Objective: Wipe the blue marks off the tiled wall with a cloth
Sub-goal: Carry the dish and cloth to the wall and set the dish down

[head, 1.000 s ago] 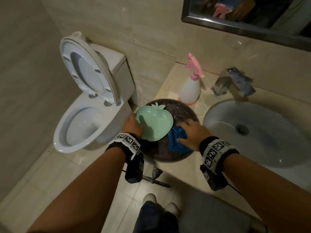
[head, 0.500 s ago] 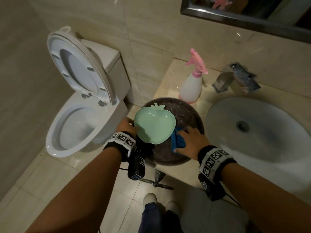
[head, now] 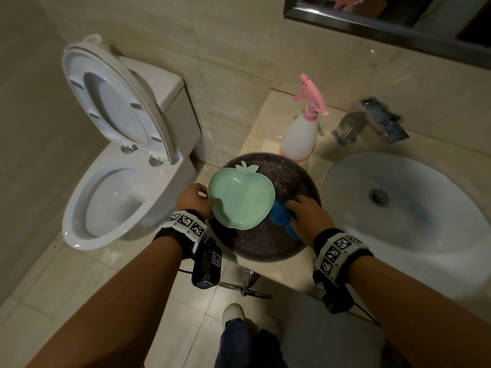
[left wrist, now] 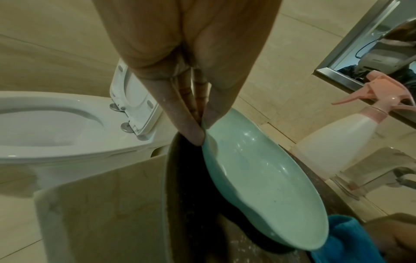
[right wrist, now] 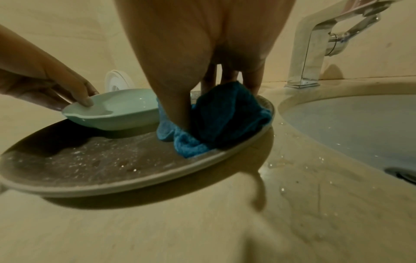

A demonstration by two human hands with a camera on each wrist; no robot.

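— At nine o'clock from the tray, what is your left hand [head: 193,200] doing?

— It pinches the near rim of the green apple-shaped dish [head: 240,197], thumb inside, fingers beneath. Compared with a second ago I have tipped that dish up off the dark round tray [head: 265,247]; its far edge hangs in the air now, and the wrist view shows shadow under it.

— And what did lifting it uncover?

— The blue cloth [right wrist: 216,117]. It lies bunched on the tray at about three o'clock, just beside the dish, partly tucked under its edge.

— Your right hand [head: 309,221]?

— Fingers curled down into the cloth, thumb pressed on one fold, the others behind: I have hold of it, though it hasn't left the tray.

— So where does the job stand?

— Barely begun, I'd judge. No blue marks show on the tiled wall [head: 233,49] at twelve o'clock. The spray bottle [head: 300,136] stands untouched at one o'clock.
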